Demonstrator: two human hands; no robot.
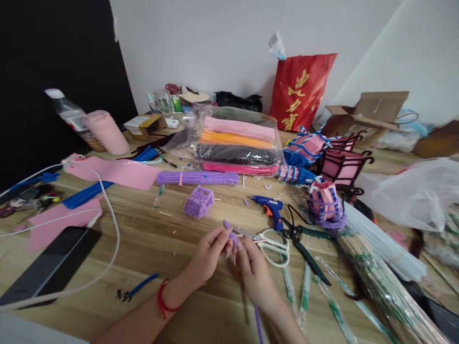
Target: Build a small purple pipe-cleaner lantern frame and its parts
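Note:
Both my hands meet low in the middle of the head view, above the wooden table. My left hand (210,255), with a red cord round the wrist, pinches a short purple pipe cleaner (226,224). My right hand (254,267) is closed on the purple stem too, whose long end hangs down below the palm. Fingers hide part of the bend between them. Just beyond lie white-handled scissors (274,247), their blades near my fingertips. A purple woven pipe-cleaner piece (199,201) sits farther back, in front of a bundle of purple pipe cleaners (197,178).
A blue glue gun (269,206) and dark green pliers (304,239) lie right of the scissors. Pink lanterns (326,203) and bundled wooden sticks (380,282) fill the right side. At left are a phone (53,263), a white cable (114,229) and a pink cup (106,132).

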